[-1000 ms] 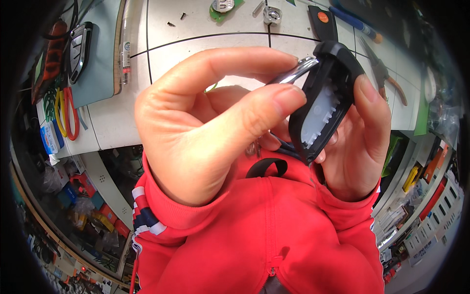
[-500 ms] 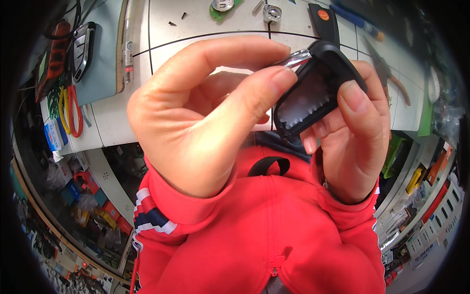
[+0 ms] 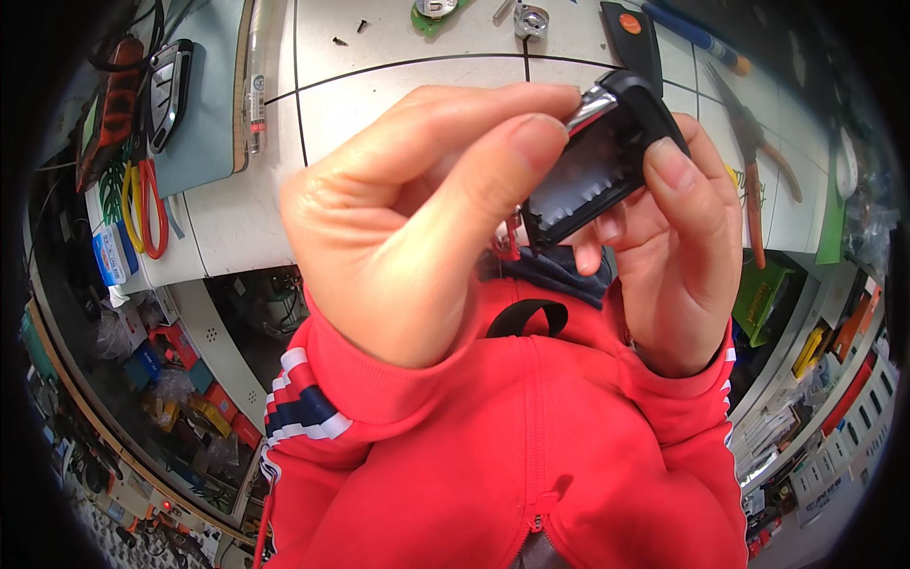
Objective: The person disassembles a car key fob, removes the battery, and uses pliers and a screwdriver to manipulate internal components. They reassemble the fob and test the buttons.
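In front of my chest, both hands work on a black key fob shell [image 3: 590,182] with its hollow inner side showing. My right hand [image 3: 697,237] holds the shell by its right edge, thumb on the rim and fingers behind. My left hand [image 3: 389,209] is closed, thumb and index finger pinching a narrow shiny chrome strip [image 3: 590,106] against the shell's upper left edge. Whether the strip is seated there, I cannot tell. Below the left thumb shows a shiny, reddish edge [image 3: 509,237]. The other left fingers are partly hidden.
On the white tiled bench lie a green circuit board [image 3: 438,13], small screws [image 3: 339,41], a metal part [image 3: 531,21], a black flat case [image 3: 632,38] and pliers [image 3: 754,142]. At left are a pen [image 3: 255,100], another key fob [image 3: 169,93] and scissors [image 3: 147,213].
The chrome strip now lies closer along the shell's upper edge, and the shell has shifted slightly left. A reddish shiny edge has come into sight below the left thumb.
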Available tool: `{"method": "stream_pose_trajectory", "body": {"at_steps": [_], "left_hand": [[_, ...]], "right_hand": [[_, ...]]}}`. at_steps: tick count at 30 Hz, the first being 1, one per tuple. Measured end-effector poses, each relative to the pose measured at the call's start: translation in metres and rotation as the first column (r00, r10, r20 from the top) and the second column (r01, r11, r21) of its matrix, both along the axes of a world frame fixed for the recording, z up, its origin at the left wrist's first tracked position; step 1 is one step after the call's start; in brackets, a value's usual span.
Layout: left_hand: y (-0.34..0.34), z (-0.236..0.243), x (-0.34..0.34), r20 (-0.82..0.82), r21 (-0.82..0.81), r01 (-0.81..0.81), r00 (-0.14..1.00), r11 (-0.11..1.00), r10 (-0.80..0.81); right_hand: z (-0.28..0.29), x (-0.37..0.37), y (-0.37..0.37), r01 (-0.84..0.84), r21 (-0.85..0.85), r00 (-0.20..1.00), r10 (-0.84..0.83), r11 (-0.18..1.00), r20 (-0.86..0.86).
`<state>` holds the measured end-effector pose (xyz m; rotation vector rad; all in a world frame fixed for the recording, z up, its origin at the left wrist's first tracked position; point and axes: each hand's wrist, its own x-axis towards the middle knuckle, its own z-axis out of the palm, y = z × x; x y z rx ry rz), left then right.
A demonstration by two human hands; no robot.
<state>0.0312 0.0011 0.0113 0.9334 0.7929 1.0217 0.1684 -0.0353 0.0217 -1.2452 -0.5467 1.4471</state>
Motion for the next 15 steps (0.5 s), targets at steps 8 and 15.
{"method": "stream_pose_trajectory", "body": {"at_steps": [8,15], "left_hand": [[0.002,0.002,-0.008,-0.157,0.041,0.065,0.986,0.997,-0.058],[0.008,-0.003,-0.015,0.034,-0.2,0.145,0.989,0.969,-0.141]], "right_hand": [[0.0,0.003,0.001,-0.007,-0.019,0.998,0.008,1.0,0.069],[0.006,0.004,0.002,-0.027,0.026,0.968,0.02,0.999,0.249]]}}
